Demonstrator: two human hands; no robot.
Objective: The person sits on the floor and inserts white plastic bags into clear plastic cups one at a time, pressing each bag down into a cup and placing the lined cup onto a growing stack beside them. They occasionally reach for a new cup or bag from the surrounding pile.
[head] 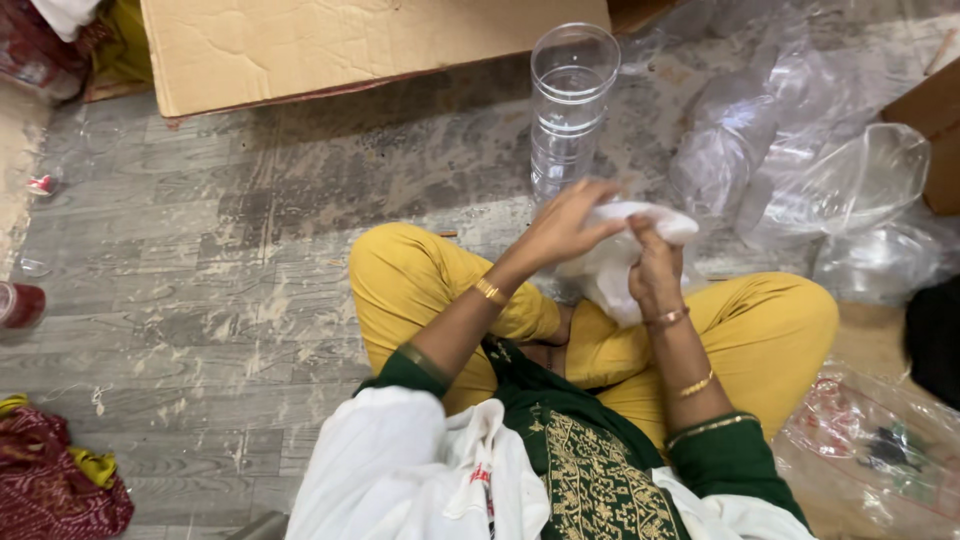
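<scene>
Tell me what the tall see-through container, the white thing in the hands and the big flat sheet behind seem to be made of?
The tall container looks like clear, glossy hard plastic: the floor shows through it and its rim glints. The white thing, gripped by the left hand and right hand, seems a soft matte cloth, since it bunches into folds. The flat sheet looks like plain brown cardboard, dull and creased.

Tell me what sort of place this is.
Probably an informal packing or workshop floor. The person sits cross-legged on a worn grey plank floor, both hands on a white cloth, beside a stack of clear plastic jars, with flattened cardboard and loose clear plastic bags around.
</scene>
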